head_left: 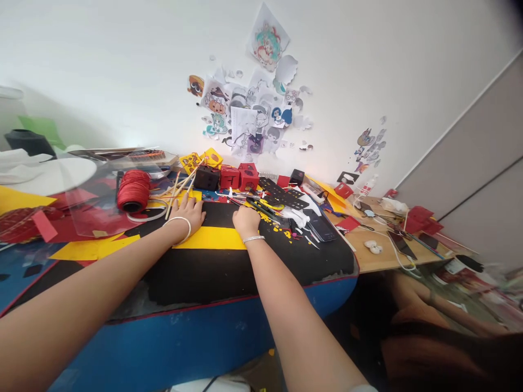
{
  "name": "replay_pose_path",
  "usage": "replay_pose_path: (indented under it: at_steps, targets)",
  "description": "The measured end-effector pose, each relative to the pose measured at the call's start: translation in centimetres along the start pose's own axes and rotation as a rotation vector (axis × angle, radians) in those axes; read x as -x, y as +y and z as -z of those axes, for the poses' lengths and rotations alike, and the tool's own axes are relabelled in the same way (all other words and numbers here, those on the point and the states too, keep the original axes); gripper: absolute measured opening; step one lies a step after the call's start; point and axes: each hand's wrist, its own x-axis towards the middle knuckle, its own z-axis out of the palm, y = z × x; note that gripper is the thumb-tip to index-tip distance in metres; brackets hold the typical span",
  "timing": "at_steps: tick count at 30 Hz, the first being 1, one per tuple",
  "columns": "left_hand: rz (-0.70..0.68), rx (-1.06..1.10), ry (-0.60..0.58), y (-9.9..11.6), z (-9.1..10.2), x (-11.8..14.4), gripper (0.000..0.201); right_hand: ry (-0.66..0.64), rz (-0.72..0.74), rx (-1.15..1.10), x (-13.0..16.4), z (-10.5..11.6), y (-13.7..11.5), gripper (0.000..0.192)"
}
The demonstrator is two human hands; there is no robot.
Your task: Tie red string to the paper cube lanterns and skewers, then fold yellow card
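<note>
My left hand point(188, 216), with a white bangle at the wrist, lies flat with its fingers spread at the left end of a yellow strip of paper or card point(214, 238). At the strip's right part, my right hand point(246, 222) has its fingers curled in and rests at the upper edge. What it holds, if anything, is hidden. The strip lies flat on a black mat point(196, 275). Just beyond my left hand are thin wooden sticks point(174, 190). Yellow scraps point(281, 231) and a heap of pens and tools point(263, 207) lie right of my right hand.
A red spool of cord point(134, 190) stands at left. Red cubes point(248, 177), a black cube point(207, 178) and perforated black card point(281, 193) line the back. A phone point(321, 226) lies at right. Another person point(425, 316) sits by the wooden table point(368, 256).
</note>
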Motion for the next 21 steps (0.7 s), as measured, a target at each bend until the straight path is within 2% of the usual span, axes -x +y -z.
replay_pose_path:
  at_steps: [11, 16, 21]
  targets:
    - [-0.032, -0.159, 0.086, -3.0, 1.4, 0.8, 0.041, 0.011, -0.022, -0.030, -0.4, -0.2, -0.1, 0.029]
    - [-0.094, -0.207, 0.122, -2.2, 2.0, 0.9, 0.042, 0.015, -0.026, -0.033, -0.4, -0.4, -0.1, 0.030]
    - [-0.224, -0.230, 0.110, 0.4, 3.9, 1.0, 0.044, 0.026, -0.021, -0.034, -0.2, -0.2, -0.1, 0.029]
